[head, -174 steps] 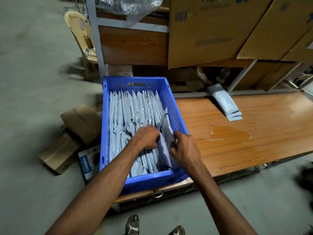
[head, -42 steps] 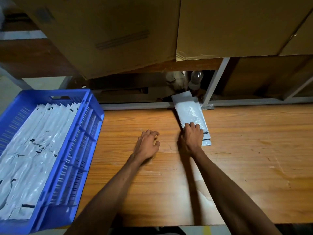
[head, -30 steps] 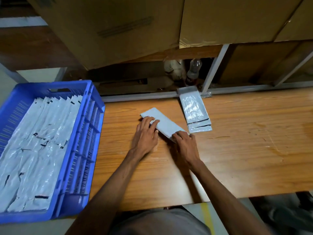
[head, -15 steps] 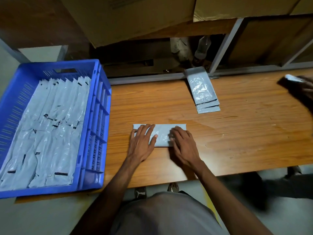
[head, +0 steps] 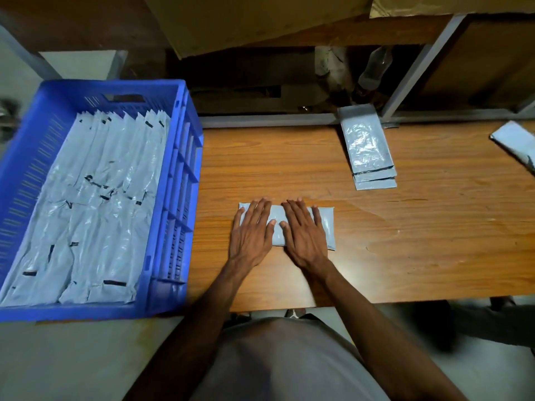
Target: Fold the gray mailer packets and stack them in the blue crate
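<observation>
Head view: I see one gray mailer packet [head: 324, 227] lying flat on the wooden worktop [head: 405, 241], its long axis running left to right across my view. My left hand [head: 252, 233] lies palm down over the packet's left end and my right hand [head: 302, 235] over its middle, both with fingers straight and spread, pressing rather than gripping; the packet's right end shows bare past the right hand. The blue crate [head: 185, 157] stands on the left end of the worktop, well apart from the hands, packed with rows of folded gray packets [head: 95, 204] whose long sides point away from me. A small stack of flat packets [head: 366, 149] lies at the far edge of the worktop, long axis pointing away, and another packet [head: 515, 143] shows at the right border. Cardboard boxes [head: 246, 21] sit on a metal-framed shelf [head: 417, 68] behind, over a pale floor [head: 72, 357].
</observation>
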The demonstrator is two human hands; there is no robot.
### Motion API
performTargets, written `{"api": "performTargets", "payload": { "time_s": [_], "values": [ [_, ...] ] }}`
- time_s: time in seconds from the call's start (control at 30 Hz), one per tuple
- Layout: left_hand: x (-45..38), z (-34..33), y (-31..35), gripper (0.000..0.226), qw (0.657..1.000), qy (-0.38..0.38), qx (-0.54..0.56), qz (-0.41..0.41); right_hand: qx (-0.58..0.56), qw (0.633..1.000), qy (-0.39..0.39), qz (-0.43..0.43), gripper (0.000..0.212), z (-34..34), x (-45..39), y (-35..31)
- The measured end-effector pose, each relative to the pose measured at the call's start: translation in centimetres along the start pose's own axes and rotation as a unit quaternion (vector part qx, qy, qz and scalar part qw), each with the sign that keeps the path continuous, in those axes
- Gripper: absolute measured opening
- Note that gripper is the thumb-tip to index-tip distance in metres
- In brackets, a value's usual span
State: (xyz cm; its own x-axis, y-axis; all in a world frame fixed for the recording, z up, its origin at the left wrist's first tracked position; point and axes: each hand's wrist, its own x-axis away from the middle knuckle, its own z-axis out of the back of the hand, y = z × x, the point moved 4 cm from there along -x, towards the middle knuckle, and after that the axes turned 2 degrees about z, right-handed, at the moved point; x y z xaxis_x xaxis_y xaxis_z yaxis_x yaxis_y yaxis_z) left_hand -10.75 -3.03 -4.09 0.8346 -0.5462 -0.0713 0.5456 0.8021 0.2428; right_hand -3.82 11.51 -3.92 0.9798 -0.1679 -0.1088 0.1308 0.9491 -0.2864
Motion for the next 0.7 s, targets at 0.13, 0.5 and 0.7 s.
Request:
{"api": "performTargets", "payload": {
  "time_s": [0.13, 0.5, 0.7],
  "values": [
    [-0.09, -0.40, 0.04, 0.059, 1.000, -0.005, -0.015, -0.011, -0.004, 1.000, 0.009, 0.001, 0.055, -0.17, -0.05, 0.06],
    [-0.61, -0.41, 0.08, 0.057, 0.999, -0.035, -0.014, -0.014, -0.039, 0.999, 0.006, -0.003, 0.054, -0.58, -0.51, 0.33],
    [-0.62, -0.15, 0.08, 0.058, 0.999, -0.047, -0.008, -0.003, -0.063, 0.998, -0.030, -0.003, 0.055, -0.57, -0.58, 0.34]
  ]
}}
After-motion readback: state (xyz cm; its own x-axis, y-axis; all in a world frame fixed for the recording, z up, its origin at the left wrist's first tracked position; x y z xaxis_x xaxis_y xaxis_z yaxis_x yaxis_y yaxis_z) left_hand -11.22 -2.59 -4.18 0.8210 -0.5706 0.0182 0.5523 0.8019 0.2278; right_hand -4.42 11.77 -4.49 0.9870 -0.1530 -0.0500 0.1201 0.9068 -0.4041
